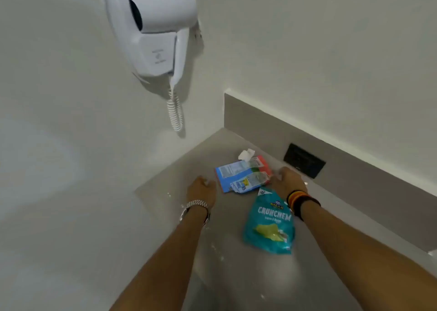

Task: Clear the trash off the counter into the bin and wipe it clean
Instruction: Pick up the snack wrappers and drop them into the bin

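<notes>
On the grey counter (227, 275) lie a teal chip bag (269, 228), a blue and red wrapper (243, 174) with clear plastic on it, and a crumpled white tissue (246, 155) behind. My left hand (201, 191), with a metal watch on its wrist, hovers just left of the blue wrapper, fingers curled and holding nothing that I can see. My right hand (287, 180), with dark bands on its wrist, reaches to the wrapper's right edge; its fingertips touch the clear plastic, and no grip shows. White crumbs (214, 246) dot the counter near my left arm.
A white wall-mounted hair dryer (151, 29) with a coiled cord (175, 111) hangs above the counter's far left corner. A black socket plate (303, 160) sits in the grey backsplash just behind my right hand. The wall closes the counter on the left.
</notes>
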A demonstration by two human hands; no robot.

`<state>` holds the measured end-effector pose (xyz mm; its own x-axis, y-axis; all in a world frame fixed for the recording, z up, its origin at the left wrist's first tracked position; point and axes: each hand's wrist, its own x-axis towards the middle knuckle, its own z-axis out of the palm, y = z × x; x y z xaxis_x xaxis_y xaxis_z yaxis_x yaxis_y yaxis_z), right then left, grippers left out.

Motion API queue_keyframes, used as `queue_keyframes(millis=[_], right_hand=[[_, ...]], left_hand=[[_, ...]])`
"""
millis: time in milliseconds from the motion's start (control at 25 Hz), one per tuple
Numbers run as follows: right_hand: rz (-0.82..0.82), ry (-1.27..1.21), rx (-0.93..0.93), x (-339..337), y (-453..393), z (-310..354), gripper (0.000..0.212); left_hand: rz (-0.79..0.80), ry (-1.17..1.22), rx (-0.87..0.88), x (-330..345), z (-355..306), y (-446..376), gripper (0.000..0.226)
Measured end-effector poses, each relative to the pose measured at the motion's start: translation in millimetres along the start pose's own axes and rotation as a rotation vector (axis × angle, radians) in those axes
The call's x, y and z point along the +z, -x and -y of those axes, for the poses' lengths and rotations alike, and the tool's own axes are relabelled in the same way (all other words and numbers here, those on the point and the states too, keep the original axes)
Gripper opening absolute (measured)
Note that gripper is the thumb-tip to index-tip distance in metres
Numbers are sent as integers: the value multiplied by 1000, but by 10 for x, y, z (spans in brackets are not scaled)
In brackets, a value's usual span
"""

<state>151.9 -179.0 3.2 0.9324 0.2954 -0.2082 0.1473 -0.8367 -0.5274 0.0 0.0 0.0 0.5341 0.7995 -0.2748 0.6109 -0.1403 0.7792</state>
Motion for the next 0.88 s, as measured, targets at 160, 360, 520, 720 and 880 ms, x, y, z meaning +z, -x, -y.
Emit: queue_keyframes(millis=[160,360,520,720,880], right_hand=[[33,31,94,0,-428,29,26],[265,323,2,130,-241,-183,53],[280,392,38,226,-309,-244,59],[193,438,-1,85,-216,-174,38],[-40,494,-132,-307,223,-23,18]], left_hand=[[36,86,-221,440,-57,-493,32],[31,-210,-156,713,-151,-644,66],[18,-268,-134,854,-168,-717,62],[47,33,-141,740,-130,-653,30],[-48,117,0,332,-322,-302,18]])
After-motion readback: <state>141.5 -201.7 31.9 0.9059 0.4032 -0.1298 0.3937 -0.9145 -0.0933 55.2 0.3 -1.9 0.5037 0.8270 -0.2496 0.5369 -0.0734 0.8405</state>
